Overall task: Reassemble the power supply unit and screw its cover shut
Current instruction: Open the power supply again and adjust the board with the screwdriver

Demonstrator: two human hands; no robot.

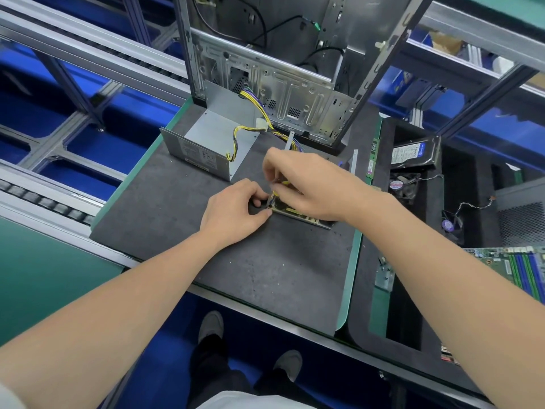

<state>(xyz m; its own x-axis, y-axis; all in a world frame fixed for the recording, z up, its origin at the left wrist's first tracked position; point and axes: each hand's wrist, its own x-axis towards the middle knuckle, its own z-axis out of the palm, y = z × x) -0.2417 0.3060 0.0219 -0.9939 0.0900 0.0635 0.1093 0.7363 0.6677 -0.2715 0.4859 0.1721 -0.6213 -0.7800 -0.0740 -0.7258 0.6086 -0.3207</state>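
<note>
Nearest the camera, two grey shoes stand on a blue floor, and both bare forearms reach forward over a dark foam mat laid on a green bench. At mid-mat lies the power supply's circuit board, flat and outside its casing. Left hand: fingers curled, thumb and forefinger pinching the board's left end. Right hand: arched over the board, fingers bent down and closed on the yellow wires that rise from it; what the fingertips grasp beyond these is hidden by the hand itself, as is most of the board's upper face. Just behind the hands stands the power supply casing, an open grey metal box with a labelled side wall facing the viewer. Inside it show a bare floor and a loop of the yellow, black and purple cable bundle, which bears a white connector and runs toward the right hand. To the right, a black foam tray holds a hard drive and a fan, with a second fan nearer the viewer. A green memory stick stands on edge between mat and tray, and a motherboard is cut off by the frame edge. Farthest back, an open-sided computer chassis stands upright, its top out of view.
</note>
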